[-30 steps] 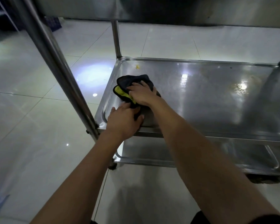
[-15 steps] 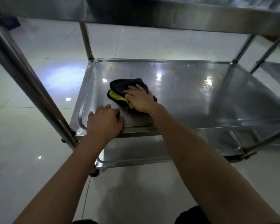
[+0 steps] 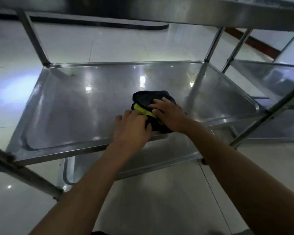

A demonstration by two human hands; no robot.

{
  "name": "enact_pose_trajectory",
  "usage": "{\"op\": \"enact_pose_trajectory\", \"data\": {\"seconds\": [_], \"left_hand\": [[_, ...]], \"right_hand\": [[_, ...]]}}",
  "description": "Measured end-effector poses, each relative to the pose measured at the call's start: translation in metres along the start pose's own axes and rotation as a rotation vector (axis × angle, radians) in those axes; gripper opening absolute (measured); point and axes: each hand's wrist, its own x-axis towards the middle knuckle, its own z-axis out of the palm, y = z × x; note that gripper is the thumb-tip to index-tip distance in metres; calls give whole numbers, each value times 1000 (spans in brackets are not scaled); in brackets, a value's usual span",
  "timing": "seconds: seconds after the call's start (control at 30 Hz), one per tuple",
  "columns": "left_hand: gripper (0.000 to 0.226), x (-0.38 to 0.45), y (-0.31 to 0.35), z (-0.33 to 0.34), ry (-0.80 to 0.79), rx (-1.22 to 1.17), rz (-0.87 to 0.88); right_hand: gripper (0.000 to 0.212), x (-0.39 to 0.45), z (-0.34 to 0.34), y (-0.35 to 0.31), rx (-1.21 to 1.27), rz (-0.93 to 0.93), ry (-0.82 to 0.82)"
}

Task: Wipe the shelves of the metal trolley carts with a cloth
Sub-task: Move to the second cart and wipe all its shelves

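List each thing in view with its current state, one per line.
cloth: bunched, lying on the middle shelf
right hand: pressing flat on the cloth
left hand: at the shelf's near edge, fingers touching the cloth
middle shelf: shiny, yellowish specks near its far edge
lower shelf: bare where visible
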Motion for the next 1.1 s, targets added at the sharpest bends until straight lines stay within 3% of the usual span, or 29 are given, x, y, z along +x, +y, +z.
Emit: {"op": "enact_pose_trajectory", "data": {"seconds": [0.2, 0.53, 0.77, 1.1], "left_hand": [[20, 39, 33, 19, 144, 14, -70], [9, 54, 82, 25, 103, 55, -325], [18, 38, 81, 38, 159, 132, -320], [25, 40, 100, 35, 159, 85, -297]], "right_hand": [[49, 12, 8, 48, 6, -124, 36], [52, 1, -4, 77, 190, -128, -90], [57, 6, 3, 79, 195, -174, -28], [44, -14, -7, 86, 215, -191, 12]]}}
